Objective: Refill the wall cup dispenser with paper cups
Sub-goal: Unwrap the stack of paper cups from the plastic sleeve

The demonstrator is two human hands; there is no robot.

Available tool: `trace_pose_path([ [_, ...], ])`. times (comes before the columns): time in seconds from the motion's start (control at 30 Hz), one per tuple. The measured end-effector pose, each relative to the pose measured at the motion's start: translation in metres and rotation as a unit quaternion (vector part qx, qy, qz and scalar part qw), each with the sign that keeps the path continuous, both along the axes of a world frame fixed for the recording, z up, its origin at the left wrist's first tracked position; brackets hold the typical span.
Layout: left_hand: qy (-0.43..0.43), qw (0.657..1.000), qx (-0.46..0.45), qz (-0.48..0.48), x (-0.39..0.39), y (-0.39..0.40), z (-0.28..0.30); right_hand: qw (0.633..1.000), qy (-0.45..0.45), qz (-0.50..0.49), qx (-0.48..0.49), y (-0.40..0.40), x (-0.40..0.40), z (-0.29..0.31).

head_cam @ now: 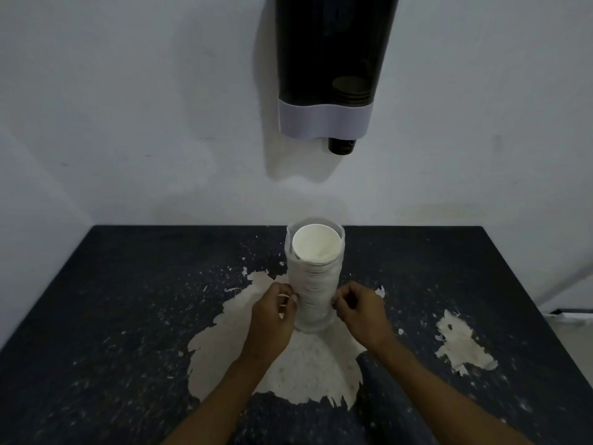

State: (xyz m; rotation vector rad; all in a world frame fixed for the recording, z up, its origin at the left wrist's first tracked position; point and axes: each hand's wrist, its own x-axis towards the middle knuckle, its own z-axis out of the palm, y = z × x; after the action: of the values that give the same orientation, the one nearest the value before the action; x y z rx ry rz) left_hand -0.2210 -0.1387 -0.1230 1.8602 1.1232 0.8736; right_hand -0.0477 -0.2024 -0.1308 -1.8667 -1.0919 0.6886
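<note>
Head view shows your left hand (272,311) and right hand (359,308) at centre frame, fingers pinching the thin clear plastic sleeve (313,281) around a ribbed stack of white paper cups (316,248). It stands upright on the dark bench (128,316), whose coating has flaked to pale patches. Top centre, the smoky black cup dispenser (327,59) with a white band hangs on the wall.

The dispenser (327,69) at the upper middle of the frame is cut off by the top edge. Through its dark front only dim cup shapes show, too murky to count. Both forearms leave the frame at the bottom edge.
</note>
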Motion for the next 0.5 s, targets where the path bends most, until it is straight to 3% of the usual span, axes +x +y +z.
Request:
trace_pose_path([
  [0.33,0.052,0.999,0.014,-0.009,0.001,0.004,-0.004,0.998,-0.042,0.056,0.005,0.003,0.002,-0.008],
  [0.5,0.099,0.994,-0.05,0.009,0.001,0.005,-0.019,0.998,-0.038,0.06,-0.001,0.002,-0.001,-0.021],
])
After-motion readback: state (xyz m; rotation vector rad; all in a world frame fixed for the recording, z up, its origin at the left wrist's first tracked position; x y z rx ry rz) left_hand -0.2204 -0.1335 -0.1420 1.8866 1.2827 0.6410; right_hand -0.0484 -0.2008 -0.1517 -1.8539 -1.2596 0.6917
